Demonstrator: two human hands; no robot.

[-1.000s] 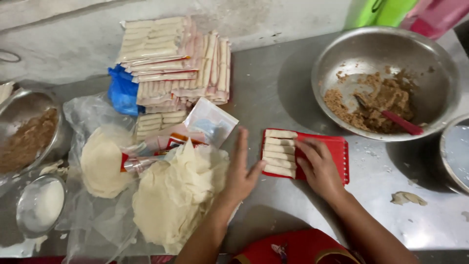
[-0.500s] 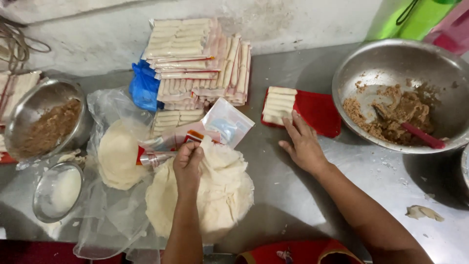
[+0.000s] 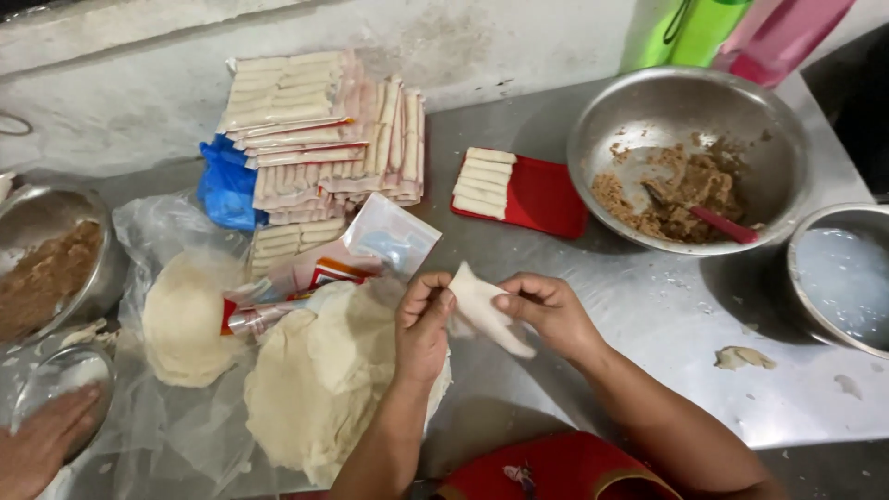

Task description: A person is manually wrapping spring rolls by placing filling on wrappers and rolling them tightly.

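Though pinched, wrapper (image 3: 486,310) edges unclear

Sitting left of the big metal bowl (image 3: 690,153) of brown filling: a red tray (image 3: 542,194) carrying pale rolls (image 3: 483,181). Lying further left of the bowl: stacked packs of rolls (image 3: 315,130) and a blue bag (image 3: 225,185).

Light: even, moderately bright — from above.
Glare: soft shine on the round steel mixing bowl (image 3: 690,157).
Shadows: soft, under forearms.
Sharpness: mostly clear — slight softness at edges.
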